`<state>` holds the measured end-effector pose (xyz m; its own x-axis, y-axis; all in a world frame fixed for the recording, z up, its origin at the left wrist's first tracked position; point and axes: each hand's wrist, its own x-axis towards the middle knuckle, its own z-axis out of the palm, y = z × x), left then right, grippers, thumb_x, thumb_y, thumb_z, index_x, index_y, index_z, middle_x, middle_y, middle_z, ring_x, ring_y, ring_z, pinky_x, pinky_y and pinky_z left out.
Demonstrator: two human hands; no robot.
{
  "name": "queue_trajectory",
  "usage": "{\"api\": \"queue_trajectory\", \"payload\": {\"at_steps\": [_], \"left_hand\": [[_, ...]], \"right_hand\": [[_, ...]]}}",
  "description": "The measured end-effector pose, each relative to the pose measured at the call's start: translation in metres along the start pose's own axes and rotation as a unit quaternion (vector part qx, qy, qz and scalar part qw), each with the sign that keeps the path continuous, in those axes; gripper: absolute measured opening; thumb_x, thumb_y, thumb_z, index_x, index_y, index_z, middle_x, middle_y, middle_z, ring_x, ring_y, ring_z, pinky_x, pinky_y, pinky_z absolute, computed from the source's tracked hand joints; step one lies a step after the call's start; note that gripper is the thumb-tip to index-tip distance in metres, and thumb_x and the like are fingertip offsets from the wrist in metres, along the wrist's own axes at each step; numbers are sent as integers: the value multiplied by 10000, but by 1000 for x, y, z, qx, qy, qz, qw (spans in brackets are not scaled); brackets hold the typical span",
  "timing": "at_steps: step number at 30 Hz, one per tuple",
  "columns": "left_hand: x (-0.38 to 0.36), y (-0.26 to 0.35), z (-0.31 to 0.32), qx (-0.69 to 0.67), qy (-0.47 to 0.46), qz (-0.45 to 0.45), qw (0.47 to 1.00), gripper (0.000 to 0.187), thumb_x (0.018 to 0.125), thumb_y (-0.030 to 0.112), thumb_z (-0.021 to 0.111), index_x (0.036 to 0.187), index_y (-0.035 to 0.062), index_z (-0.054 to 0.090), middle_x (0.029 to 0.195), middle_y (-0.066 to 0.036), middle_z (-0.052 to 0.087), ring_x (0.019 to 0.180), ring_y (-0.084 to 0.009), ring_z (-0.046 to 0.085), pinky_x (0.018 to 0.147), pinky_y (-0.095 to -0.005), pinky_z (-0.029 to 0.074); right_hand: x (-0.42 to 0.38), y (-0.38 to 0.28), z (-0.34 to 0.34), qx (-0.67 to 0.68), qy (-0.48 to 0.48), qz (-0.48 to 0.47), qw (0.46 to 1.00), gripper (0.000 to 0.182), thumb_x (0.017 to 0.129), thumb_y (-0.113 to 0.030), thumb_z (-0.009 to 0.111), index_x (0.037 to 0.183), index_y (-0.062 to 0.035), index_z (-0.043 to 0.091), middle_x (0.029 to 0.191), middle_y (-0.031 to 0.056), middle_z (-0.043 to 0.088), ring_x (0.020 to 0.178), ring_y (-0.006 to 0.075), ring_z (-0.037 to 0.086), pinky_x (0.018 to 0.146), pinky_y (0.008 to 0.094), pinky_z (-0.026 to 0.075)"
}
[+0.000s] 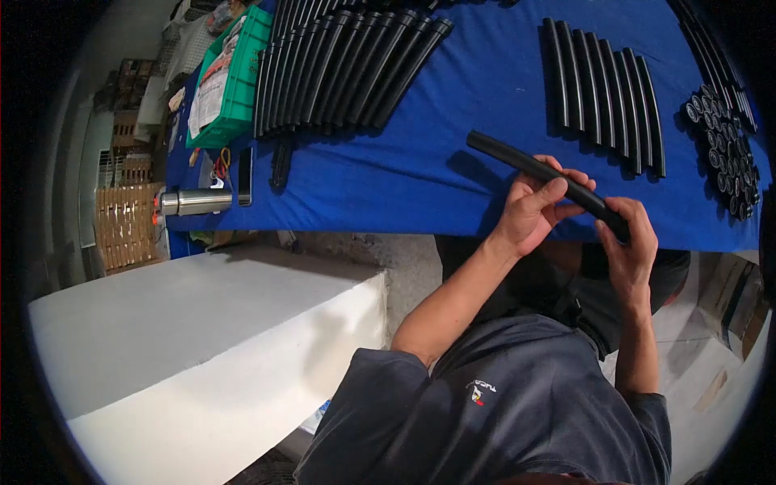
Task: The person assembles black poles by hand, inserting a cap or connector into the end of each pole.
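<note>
Both my hands hold one black tube above the front edge of the blue-covered table, tilted with its far end up to the left. My left hand wraps its fingers and thumb around the tube's middle. At the tube's near right end, my right hand grips with thumb and fingers, partly covering that end. Just beyond my hands, a row of several similar black tubes lies side by side on the cloth.
A large stack of black tubes lies at the back left beside a green crate. A steel flask and a phone lie at the left edge. More tubes are piled far right, on the blue cloth.
</note>
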<state>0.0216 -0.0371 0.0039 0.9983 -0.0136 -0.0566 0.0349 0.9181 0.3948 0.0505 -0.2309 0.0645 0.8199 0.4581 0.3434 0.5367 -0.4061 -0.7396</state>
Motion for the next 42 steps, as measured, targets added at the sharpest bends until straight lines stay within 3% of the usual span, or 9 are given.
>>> {"api": "queue_trajectory", "payload": {"at_steps": [5,11,16,20,27,30,34,37,42], "left_hand": [[-1,1,1,-9,9,-27,1000,256,967,82,699,1189,130,579,1229,-185,687,1230,-361,648,972,-480,621],[-3,4,3,-3,13,-37,999,296,956,28,691,1208,123,568,1221,-183,683,1250,-362,634,1011,-488,594],[-2,3,3,-5,7,-42,999,292,955,34,695,1208,115,573,1229,-184,681,1253,-367,631,1021,-490,587],[-4,3,0,7,3,-47,999,298,947,49,713,1203,114,575,1213,-188,689,1242,-378,637,1024,-498,583],[-1,4,-1,9,-7,-41,999,282,950,43,707,1189,107,574,1204,-206,694,1232,-389,642,1022,-503,582],[-3,3,2,20,0,-49,999,273,955,43,702,1188,103,574,1220,-215,686,1231,-396,641,1021,-501,583],[-1,3,7,2,9,-55,998,275,956,42,700,1190,105,571,1230,-217,680,1237,-400,636,1025,-499,580],[0,2,-2,7,-3,-46,999,296,955,49,703,1206,111,560,1245,-219,673,1250,-398,627,1029,-499,577],[-1,3,3,15,8,-53,998,329,952,32,699,1226,117,536,1261,-219,659,1256,-400,621,1035,-522,570]], "right_hand": [[-10,9,0,-97,14,-91,991,404,841,-16,787,1216,-2,637,1082,139,673,932,226,675,791,296,529],[-10,7,-13,245,-105,304,915,455,816,-66,810,1229,7,633,1079,90,682,896,143,648,716,272,516],[-14,1,3,-40,22,-26,999,432,828,-82,803,1217,12,641,978,128,690,889,199,681,763,303,521],[-14,-5,-14,194,-78,228,951,380,846,-60,780,1192,14,642,1025,185,678,886,306,687,802,334,528],[-11,-5,-6,64,-5,64,996,338,846,-57,785,1151,16,660,1053,180,687,929,297,691,813,341,527],[-16,6,-14,316,-78,348,879,339,847,-49,778,1158,12,658,1061,178,690,936,310,697,837,341,531],[-16,5,-3,-4,11,17,1000,391,832,-70,795,1186,14,654,1066,148,702,961,273,699,859,329,527],[-11,-6,-10,115,-18,136,984,397,829,-50,793,1195,13,652,1076,157,699,966,284,699,856,335,532],[-10,-4,-12,66,-3,66,996,314,842,-49,784,1127,26,675,1067,153,700,958,228,686,848,321,521]]}}
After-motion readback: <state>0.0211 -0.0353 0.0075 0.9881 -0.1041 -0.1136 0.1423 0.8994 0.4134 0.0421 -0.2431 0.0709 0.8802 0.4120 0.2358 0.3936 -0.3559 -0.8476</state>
